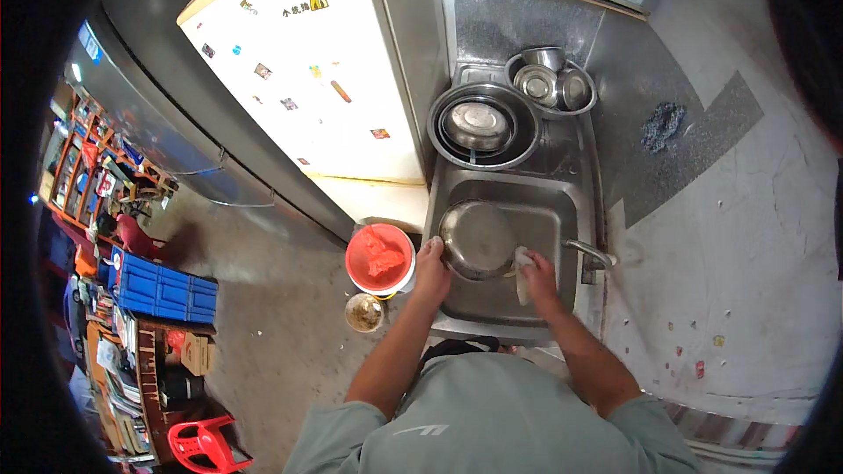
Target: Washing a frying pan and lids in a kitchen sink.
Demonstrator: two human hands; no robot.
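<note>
A round stainless steel basin (477, 237) is held over the sink (500, 316), its broad metal bottom or side facing up. My left hand (435, 270) grips its left rim. My right hand (539, 276) holds a pale cloth (523, 286) close to the basin's lower right edge; whether the cloth presses on the metal is hard to tell. A metal faucet (589, 251) sticks out over the sink from the right, beyond my right hand.
Nested steel basins (484, 161) and a basin of steel bowls (583, 108) stand on the drainboard behind the sink. Left of the sink are a bucket with a red liner (359, 263), a small tub (364, 313) and a white refrigerator (355, 158). A tiled wall borders the right.
</note>
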